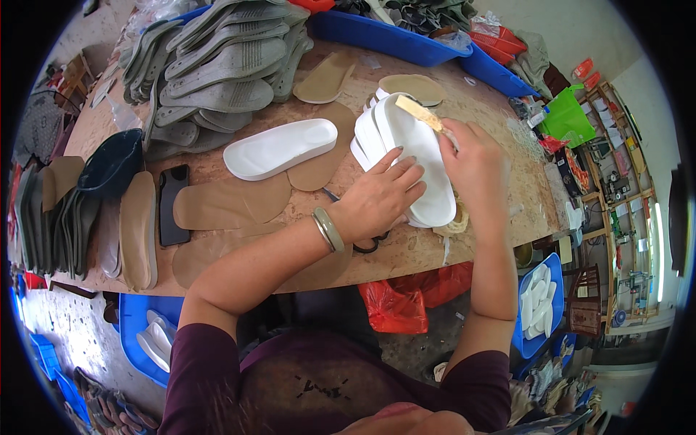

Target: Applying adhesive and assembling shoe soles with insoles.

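My right hand [471, 152] grips a pale yellowish brush [417, 112], its far end over the toe area of a white shoe sole [420, 145]. That sole lies tilted on top of a stack of several similar white soles [368, 141]. My left hand [377, 196] rests on the near-left edge of the top sole, fingers stretched out and slightly apart; its thumb is hidden. Left of the stack, another white sole [280, 148] lies on flat brown insoles [232, 199]. Behind the stack sits a brown-topped insole [413, 88].
Grey soles [225, 72] are piled at the back left. A black phone [174, 205], a dark bowl [110, 163] and upright dark soles [72, 225] stand on the left. Blue trays [391, 40] line the far edge. A red plastic bag [395, 304] hangs below the near edge.
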{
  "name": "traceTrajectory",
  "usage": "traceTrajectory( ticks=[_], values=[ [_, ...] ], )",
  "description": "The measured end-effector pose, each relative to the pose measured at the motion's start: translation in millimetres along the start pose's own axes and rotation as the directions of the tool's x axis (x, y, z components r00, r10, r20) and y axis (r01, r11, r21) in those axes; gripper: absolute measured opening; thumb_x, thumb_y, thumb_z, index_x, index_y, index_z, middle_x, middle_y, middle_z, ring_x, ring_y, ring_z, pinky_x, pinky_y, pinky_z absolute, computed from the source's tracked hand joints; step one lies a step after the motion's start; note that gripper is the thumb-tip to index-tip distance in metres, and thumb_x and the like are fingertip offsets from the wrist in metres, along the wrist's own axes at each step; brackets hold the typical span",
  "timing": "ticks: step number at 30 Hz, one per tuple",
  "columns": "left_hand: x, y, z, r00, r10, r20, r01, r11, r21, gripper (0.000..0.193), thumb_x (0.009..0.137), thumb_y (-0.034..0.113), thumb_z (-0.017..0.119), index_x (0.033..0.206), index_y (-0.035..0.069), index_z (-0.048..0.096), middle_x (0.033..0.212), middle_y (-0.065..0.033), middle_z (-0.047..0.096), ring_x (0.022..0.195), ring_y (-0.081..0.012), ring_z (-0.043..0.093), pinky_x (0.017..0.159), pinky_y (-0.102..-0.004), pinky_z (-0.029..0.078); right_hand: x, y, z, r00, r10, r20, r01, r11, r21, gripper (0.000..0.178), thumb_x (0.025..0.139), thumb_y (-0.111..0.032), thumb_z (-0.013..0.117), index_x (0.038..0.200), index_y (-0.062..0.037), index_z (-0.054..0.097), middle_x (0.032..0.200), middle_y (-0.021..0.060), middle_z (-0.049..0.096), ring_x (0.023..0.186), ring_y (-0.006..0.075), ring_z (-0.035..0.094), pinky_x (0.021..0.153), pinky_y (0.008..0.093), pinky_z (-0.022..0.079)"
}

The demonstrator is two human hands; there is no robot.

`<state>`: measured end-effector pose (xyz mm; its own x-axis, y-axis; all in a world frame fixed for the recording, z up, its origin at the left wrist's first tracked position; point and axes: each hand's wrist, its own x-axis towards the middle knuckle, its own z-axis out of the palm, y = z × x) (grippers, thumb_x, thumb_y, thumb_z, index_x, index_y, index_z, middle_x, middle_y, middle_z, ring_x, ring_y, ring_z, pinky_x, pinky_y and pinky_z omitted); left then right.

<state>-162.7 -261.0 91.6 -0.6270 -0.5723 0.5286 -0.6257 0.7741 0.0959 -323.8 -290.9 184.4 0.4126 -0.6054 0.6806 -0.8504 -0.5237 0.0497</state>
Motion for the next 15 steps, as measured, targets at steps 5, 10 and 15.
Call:
traceTrajectory(
  ticks=[5, 10, 15],
  values=[
    [-0.6, -0.1, -0.4, 1.0, -0.008, 0.018, 0.008, 1.0, -0.025, 0.058, 0.066, 0.027, 0.079, 0.116, 0.006, 0.057, 0.122, -0.0088, 0.05, 0.125, -0.0243, 0.043, 0.114, -0.0449, 0.026, -8.6, 9.1, -11.8, 0.996, 0.049, 0.078, -0.04, 0.992, -0.116, 0.016, 0.077, -0.01, 0.067, 0.093, -0.0096, 0.068, 0.077, 0.0092, 0.063, 0.068, 0.0294, 0.063, 0.06, 0.0395, 0.051],
    [-1.8, -1.6, -0.9, 1.0, -0.006, -0.011, 0.006, 0.999, -0.042, 0.057, 0.065, 0.025, 0.079, 0.114, 0.007, 0.056, 0.12, -0.0089, 0.05, 0.125, -0.0245, 0.044, 0.114, -0.0449, 0.027, -9.3, -0.1, -24.7, 0.998, 0.062, 0.033, -0.057, 0.99, -0.127, 0.017, 0.076, -0.01, 0.067, 0.093, -0.0094, 0.069, 0.078, 0.0093, 0.064, 0.068, 0.0291, 0.064, 0.06, 0.039, 0.051],
    [-2.9, -1.9, 1.8, 1.0, 0.004, -0.028, -0.005, 0.999, -0.033, 0.057, 0.066, 0.026, 0.079, 0.115, 0.007, 0.056, 0.119, -0.0087, 0.05, 0.125, -0.0249, 0.044, 0.114, -0.0447, 0.027, -3.4, 3.4, -5.3, 0.997, 0.054, 0.062, -0.051, 0.997, -0.058, 0.016, 0.076, -0.01, 0.068, 0.092, -0.0087, 0.069, 0.079, 0.0094, 0.065, 0.068, 0.0288, 0.064, 0.06, 0.0389, 0.052]
  ],
)
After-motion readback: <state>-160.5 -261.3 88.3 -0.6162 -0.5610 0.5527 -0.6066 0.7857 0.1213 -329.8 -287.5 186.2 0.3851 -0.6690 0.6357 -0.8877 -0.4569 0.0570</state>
